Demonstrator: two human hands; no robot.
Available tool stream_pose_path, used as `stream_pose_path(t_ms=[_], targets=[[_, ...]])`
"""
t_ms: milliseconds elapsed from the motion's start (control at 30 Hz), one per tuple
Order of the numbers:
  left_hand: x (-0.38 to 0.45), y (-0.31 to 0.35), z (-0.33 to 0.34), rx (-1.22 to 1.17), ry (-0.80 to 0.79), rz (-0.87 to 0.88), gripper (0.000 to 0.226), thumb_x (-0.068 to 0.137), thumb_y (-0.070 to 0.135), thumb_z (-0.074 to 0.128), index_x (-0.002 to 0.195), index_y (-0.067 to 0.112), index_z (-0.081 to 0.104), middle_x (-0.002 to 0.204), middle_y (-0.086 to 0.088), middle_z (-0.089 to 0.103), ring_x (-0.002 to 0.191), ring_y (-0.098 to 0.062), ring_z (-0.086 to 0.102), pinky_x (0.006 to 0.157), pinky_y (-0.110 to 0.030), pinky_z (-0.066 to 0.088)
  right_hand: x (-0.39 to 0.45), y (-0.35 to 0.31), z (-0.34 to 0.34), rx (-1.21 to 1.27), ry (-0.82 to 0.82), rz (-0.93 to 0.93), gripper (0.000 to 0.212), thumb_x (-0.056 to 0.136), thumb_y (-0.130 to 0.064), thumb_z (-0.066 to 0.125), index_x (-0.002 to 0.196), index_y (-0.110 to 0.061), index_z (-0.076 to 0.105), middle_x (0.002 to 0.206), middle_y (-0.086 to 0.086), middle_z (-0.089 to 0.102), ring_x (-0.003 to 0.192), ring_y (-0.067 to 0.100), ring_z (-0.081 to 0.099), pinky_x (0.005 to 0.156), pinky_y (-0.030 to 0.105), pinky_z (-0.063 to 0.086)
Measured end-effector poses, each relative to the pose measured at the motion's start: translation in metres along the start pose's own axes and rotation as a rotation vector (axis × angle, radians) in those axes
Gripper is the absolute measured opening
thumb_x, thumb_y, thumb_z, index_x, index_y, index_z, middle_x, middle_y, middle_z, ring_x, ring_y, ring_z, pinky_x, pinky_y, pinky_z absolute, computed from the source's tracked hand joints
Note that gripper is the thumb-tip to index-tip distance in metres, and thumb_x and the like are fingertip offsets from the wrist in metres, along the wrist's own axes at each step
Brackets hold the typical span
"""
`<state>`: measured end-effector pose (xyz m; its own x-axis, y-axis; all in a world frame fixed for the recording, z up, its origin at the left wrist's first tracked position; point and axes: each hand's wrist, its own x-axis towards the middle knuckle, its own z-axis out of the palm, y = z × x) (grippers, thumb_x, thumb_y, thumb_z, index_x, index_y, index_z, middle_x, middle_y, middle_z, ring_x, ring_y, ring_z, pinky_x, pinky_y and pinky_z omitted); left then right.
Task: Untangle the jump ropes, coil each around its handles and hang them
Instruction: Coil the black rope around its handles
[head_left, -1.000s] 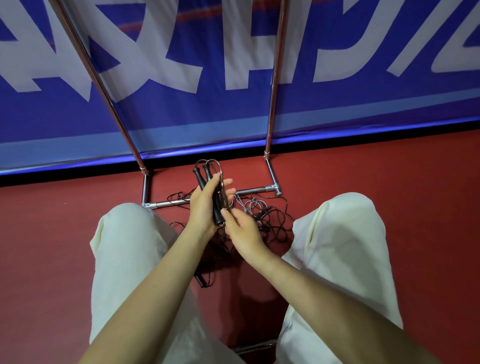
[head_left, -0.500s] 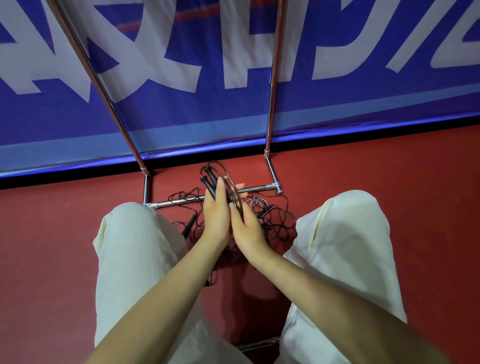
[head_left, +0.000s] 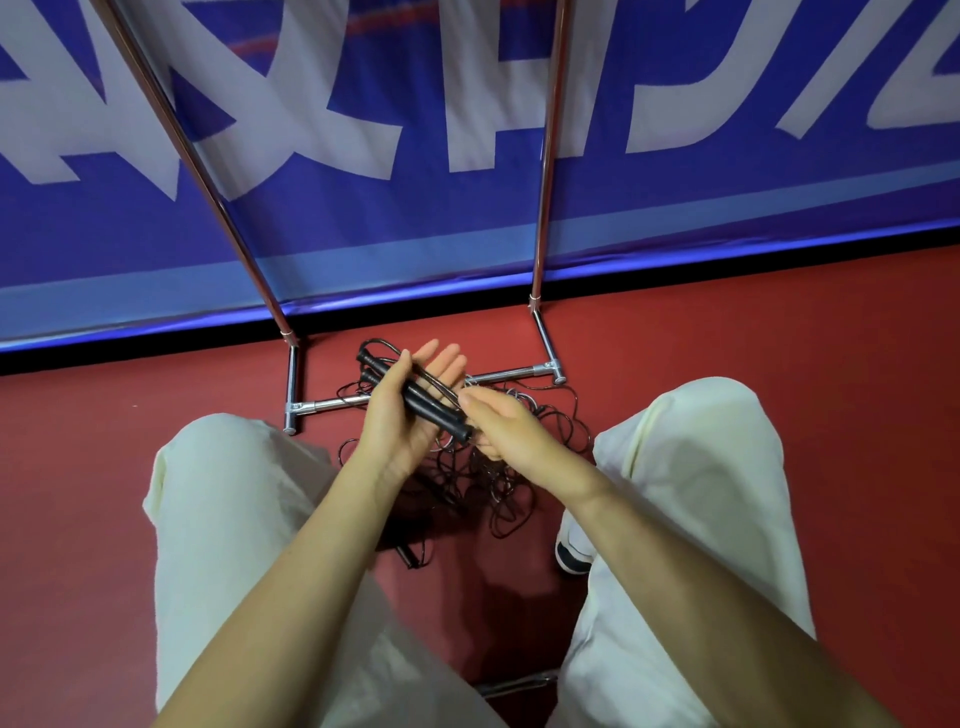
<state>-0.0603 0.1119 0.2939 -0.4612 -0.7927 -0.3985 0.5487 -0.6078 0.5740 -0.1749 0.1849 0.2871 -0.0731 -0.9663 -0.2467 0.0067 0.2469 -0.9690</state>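
Two black jump rope handles (head_left: 415, 397) lie side by side across the upturned palm of my left hand (head_left: 400, 415). Its thumb holds them down while its fingers stretch straight out. A thin black cord loops around the handles' far end. My right hand (head_left: 506, 428) grips the handles' near end and the cord there, its fingertips hidden underneath. Below both hands, a tangled pile of black ropes (head_left: 498, 483) lies on the red floor between my knees.
A chrome rack stands ahead, with its base bar (head_left: 332, 402) on the floor and two poles (head_left: 545, 156) rising before a blue banner. Another black handle (head_left: 408, 553) lies on the floor near my left knee. A shoe (head_left: 571, 551) shows by my right leg.
My left hand has turned palm up, with the handles now lying slantwise across it. My right hand has slid down from beside the left palm to the handles' near end.
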Motion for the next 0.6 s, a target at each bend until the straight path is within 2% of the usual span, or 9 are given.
stream_pose_path(t_ms=[133,233,300,400,500,600], targets=[[-0.002,0.009,-0.006,-0.046,0.007,0.059,0.031,0.105,0.024,0.038,0.122,0.009,0.058,0.109,-0.009,0.074,0.099,-0.024,0.072,0.086,-0.035,0.059,0.004,0.001,-0.004,-0.067,0.054,-0.069,0.016,0.102,-0.011,0.045,0.095,-0.018,0.057,0.051,-0.018,0.043,0.046,-0.002,0.036,0.045,0.011,0.030],[-0.005,0.007,-0.006,-0.046,0.018,0.090,0.029,0.105,0.023,0.038,0.123,0.011,0.058,0.108,-0.007,0.075,0.101,-0.022,0.072,0.087,-0.033,0.059,0.001,0.003,0.004,-0.119,0.074,-0.074,0.023,0.103,-0.018,0.044,0.087,-0.010,0.059,0.050,-0.017,0.039,0.046,-0.001,0.033,0.046,0.013,0.028],[-0.007,0.004,-0.005,-0.061,0.032,0.125,0.027,0.105,0.022,0.039,0.121,0.012,0.058,0.105,-0.006,0.075,0.099,-0.019,0.072,0.085,-0.030,0.059,-0.002,0.005,0.018,-0.066,0.065,-0.031,0.028,0.104,-0.022,0.043,0.084,-0.010,0.058,0.055,-0.011,0.044,0.042,0.002,0.036,0.043,0.015,0.028],[-0.008,0.000,-0.005,0.007,0.025,0.168,0.026,0.106,0.024,0.039,0.122,0.015,0.057,0.106,-0.004,0.075,0.101,-0.017,0.071,0.083,-0.027,0.058,-0.008,0.005,0.031,0.026,0.052,0.043,0.028,0.104,-0.026,0.042,0.082,-0.018,0.057,0.065,0.003,0.059,0.042,0.011,0.046,0.043,0.018,0.029],[-0.007,-0.001,-0.007,0.150,0.018,0.200,0.025,0.106,0.027,0.039,0.121,0.019,0.058,0.104,-0.002,0.075,0.099,-0.020,0.071,0.083,-0.030,0.058,-0.009,0.002,0.027,0.163,0.076,0.049,0.025,0.102,-0.021,0.048,0.081,-0.012,0.059,0.067,0.006,0.059,0.048,0.014,0.047,0.041,0.014,0.032],[-0.005,-0.002,-0.010,0.150,0.069,0.158,0.029,0.105,0.032,0.040,0.118,0.015,0.059,0.101,-0.005,0.072,0.090,-0.020,0.071,0.078,-0.031,0.058,-0.010,0.003,0.024,0.142,0.074,0.083,0.022,0.100,-0.018,0.050,0.081,-0.009,0.056,0.064,0.006,0.056,0.047,0.014,0.048,0.040,0.015,0.030]])
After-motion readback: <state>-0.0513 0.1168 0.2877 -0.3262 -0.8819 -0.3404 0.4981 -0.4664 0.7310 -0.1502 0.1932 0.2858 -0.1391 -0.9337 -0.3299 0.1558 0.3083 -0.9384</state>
